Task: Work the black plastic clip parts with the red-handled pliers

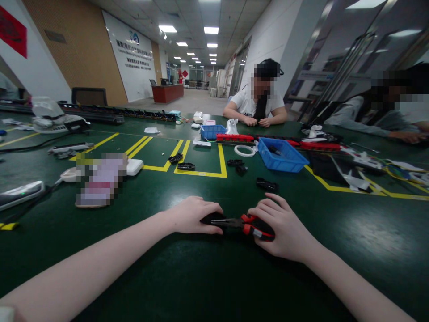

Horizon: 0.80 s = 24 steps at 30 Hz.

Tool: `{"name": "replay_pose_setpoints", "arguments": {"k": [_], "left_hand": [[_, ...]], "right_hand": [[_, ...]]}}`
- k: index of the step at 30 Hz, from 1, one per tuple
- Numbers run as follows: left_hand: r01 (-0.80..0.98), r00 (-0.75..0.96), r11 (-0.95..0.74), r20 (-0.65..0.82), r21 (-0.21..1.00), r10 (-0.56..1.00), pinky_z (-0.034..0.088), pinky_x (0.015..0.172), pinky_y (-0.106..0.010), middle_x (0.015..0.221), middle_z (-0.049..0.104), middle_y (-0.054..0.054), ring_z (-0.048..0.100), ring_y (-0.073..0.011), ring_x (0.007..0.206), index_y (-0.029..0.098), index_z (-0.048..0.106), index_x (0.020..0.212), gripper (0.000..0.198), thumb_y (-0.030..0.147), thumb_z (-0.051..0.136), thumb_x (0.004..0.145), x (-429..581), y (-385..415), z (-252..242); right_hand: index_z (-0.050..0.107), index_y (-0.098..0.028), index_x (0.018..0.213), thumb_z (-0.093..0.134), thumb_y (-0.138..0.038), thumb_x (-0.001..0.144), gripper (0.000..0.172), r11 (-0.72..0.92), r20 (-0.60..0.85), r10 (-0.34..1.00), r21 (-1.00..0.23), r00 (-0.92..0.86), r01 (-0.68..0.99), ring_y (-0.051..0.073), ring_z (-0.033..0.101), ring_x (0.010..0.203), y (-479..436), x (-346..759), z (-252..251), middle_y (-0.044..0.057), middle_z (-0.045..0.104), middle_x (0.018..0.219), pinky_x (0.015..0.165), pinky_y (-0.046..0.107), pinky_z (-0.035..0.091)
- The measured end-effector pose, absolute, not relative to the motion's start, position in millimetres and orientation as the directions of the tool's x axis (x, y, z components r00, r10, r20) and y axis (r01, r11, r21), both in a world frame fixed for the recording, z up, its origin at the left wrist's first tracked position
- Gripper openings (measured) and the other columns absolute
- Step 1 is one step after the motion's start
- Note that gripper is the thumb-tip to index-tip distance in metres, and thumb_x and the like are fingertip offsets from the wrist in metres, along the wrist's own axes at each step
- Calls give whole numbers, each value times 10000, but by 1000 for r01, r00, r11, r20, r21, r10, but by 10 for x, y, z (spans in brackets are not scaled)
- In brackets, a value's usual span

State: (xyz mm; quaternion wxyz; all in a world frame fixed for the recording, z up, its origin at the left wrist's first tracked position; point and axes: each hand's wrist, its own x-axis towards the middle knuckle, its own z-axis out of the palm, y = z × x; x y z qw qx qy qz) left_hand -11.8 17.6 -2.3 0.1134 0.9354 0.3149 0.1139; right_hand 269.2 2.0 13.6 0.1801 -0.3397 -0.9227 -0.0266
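Red-and-black-handled metal needle-nose pliers [237, 222] point to nine o'clock, handles inside the half-curled right hand [280, 223], tips overlapping the small, rounded black piece [208, 218] the left hand [196, 215] pinches.

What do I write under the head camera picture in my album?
Right hand holding red-handled pliers, left hand holding a dark piece, at a green table.

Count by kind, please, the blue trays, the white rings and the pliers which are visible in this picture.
Pliers, held in the right hand: 1
Blue trays: 2
White ring: 1
Total: 4
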Motion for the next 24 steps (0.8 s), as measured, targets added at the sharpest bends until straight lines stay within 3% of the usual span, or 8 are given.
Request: {"name": "replay_pose_setpoints", "arguments": {"k": [15,24], "left_hand": [[557,788,-794,146,246,598,422,642,-276,905,679,-8,631,-184,722,227,574,1108,414,575,591,883,-92,165,-8],[557,797,-800,128,226,591,421,658,-271,913,685,-3,634,-182,740,225,576,1082,419,590,589,877,-88,174,-12]], "right_hand": [[653,-185,1015,652,-289,677,353,797,309,577,-11,-756,604,247,624,947,75,2750,169,66,684,932,1119,534,271],[652,-192,1001,670,-284,671,343,787,308,601,-67,-738,613,238,634,926,41,2710,146,55,676,921,1115,525,290]]}}
